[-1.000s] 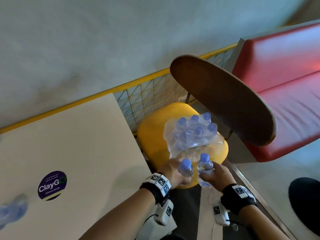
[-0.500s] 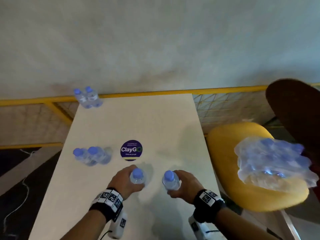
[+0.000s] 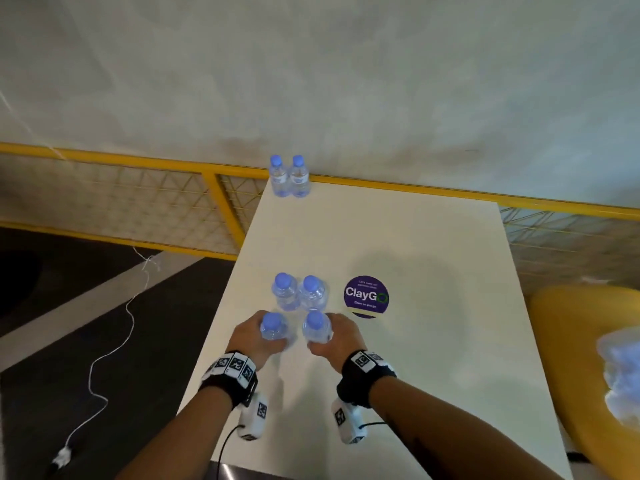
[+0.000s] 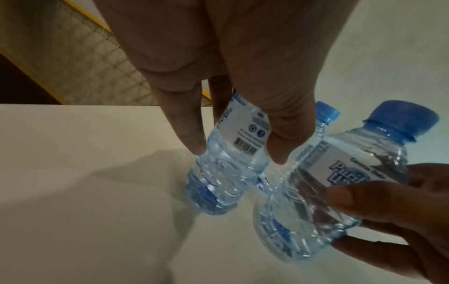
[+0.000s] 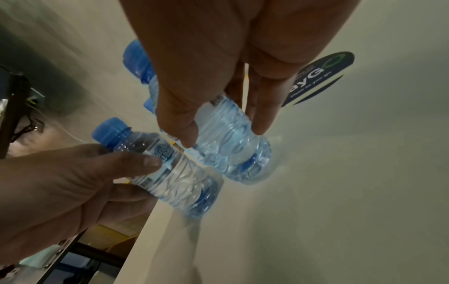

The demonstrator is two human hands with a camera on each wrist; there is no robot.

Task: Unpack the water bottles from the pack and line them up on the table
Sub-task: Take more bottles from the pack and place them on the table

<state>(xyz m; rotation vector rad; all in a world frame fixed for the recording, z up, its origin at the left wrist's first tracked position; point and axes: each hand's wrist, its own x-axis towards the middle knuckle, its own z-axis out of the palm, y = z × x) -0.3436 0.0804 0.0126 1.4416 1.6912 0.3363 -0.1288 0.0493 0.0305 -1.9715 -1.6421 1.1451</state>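
Small clear water bottles with blue caps stand on the white table (image 3: 433, 341). One pair (image 3: 290, 178) stands at the far edge and another pair (image 3: 299, 294) at the middle. Just behind the middle pair, my left hand (image 3: 251, 339) grips one bottle (image 3: 273, 328) and my right hand (image 3: 341, 342) grips another (image 3: 316, 328), side by side. In the left wrist view my fingers (image 4: 189, 138) wrap the bottle (image 4: 226, 173), its base at or just above the tabletop. The right-hand bottle (image 5: 230, 146) is tilted. The plastic pack (image 3: 620, 375) lies blurred at far right.
A round purple ClayGo sticker (image 3: 367, 296) sits right of the middle pair. A yellow chair (image 3: 571, 341) holds the pack beside the table's right edge. A yellow railing with mesh (image 3: 138, 202) runs behind. A white cord (image 3: 104, 358) trails on the dark floor at left.
Both hands carried a bottle each from the pack on the yellow chair over to the table. They then moved forward and left to just behind the middle pair.
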